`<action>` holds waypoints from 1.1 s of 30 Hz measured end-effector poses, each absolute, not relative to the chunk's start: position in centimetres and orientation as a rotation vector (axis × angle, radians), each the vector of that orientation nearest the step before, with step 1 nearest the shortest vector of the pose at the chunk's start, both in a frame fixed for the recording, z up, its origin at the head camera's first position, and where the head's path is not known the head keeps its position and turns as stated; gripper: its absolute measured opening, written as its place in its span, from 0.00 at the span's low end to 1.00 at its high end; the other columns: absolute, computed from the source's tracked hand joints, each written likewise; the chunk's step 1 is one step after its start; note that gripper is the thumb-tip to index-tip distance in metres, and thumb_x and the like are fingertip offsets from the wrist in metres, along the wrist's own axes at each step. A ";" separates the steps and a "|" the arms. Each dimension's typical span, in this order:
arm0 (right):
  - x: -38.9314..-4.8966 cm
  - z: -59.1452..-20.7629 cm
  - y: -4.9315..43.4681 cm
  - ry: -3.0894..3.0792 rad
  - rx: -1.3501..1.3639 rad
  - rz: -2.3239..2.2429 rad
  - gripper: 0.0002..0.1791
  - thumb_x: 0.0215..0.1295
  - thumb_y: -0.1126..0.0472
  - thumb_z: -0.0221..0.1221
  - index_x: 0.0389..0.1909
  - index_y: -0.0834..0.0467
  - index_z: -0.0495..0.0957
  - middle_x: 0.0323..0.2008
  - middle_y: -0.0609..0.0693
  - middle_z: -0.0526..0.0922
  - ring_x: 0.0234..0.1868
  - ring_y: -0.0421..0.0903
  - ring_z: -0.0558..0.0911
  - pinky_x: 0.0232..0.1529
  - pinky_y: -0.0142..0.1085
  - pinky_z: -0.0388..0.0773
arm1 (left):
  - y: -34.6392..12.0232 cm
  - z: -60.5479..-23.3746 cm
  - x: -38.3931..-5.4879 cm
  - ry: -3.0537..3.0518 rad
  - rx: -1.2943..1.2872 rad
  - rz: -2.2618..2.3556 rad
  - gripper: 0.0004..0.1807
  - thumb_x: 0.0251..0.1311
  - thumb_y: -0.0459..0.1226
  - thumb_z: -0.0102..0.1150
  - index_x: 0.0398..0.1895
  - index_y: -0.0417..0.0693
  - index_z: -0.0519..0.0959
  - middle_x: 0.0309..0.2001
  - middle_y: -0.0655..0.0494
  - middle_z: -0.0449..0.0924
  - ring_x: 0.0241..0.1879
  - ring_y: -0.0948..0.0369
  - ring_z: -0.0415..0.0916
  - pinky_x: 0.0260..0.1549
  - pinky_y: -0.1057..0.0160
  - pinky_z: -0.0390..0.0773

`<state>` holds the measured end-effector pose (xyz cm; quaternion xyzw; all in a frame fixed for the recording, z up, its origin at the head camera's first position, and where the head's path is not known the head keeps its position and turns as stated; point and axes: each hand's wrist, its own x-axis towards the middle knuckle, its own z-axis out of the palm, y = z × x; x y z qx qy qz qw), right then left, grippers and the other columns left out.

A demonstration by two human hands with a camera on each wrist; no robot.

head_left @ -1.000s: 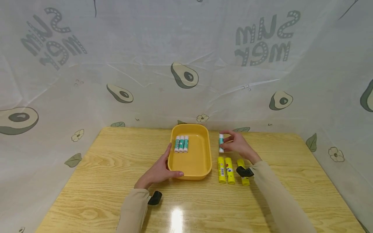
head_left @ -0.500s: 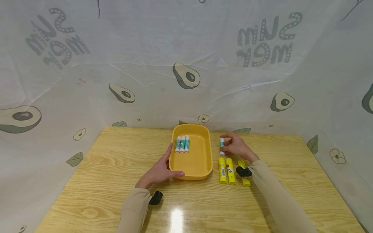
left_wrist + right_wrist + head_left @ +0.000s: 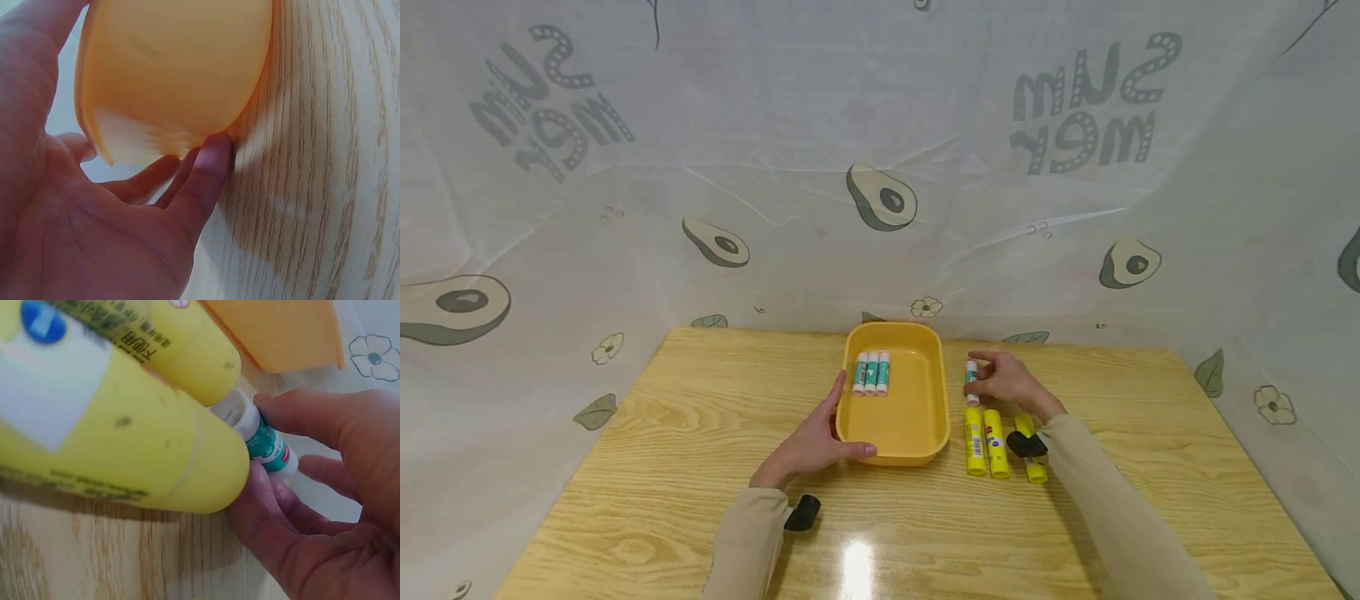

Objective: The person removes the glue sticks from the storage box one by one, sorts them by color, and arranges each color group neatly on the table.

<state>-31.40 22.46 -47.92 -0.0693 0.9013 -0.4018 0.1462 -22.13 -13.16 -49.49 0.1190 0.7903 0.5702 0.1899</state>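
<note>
My left hand [image 3: 812, 435] grips the near left corner of a yellow plastic tray [image 3: 944, 400], thumb over the front rim and fingers along the left side. In the left wrist view its fingers press the tray's outer wall [image 3: 181, 69] close to the tabletop. Three white-and-green glue sticks [image 3: 871, 375] lie side by side inside the tray, toward its back left. To the right of the tray my right hand [image 3: 1013, 383] pinches another such glue stick [image 3: 972, 371] between thumb and fingers. In the right wrist view this glue stick [image 3: 269, 447] is partly hidden behind larger yellow glue sticks [image 3: 181, 437].
Two yellow glue sticks [image 3: 996, 446] lie close together just in front of the right hand's stick. A third yellow glue stick [image 3: 1037, 473] lies under the right wrist's black camera [image 3: 1026, 443]. Behind the wooden table [image 3: 700, 400] hangs a printed curtain [image 3: 790, 183].
The right hand has drawn its green-and-white glue stick a little toward the front, up to the far end of the yellow sticks. The left hand stays on the tray.
</note>
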 end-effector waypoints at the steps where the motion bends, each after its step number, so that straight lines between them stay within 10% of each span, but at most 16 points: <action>1: -31.4 -47.9 22.4 2.595 -0.199 -1.155 0.39 0.66 0.60 0.67 0.74 0.67 0.64 0.45 0.60 0.81 0.39 0.45 0.82 0.42 0.33 0.82 | -13.1 -49.5 -22.1 2.220 0.335 1.604 0.70 0.54 0.47 0.78 0.84 0.68 0.30 0.68 0.43 0.72 0.51 0.57 0.82 0.62 0.52 0.78; 33: -30.2 -41.1 17.2 2.686 -0.442 -1.302 0.28 0.73 0.56 0.61 0.70 0.62 0.72 0.58 0.65 0.79 0.54 0.61 0.82 0.46 0.48 0.87 | -13.1 -49.2 -22.0 2.222 0.331 1.616 0.70 0.54 0.47 0.78 0.84 0.65 0.30 0.66 0.43 0.73 0.51 0.57 0.82 0.63 0.52 0.77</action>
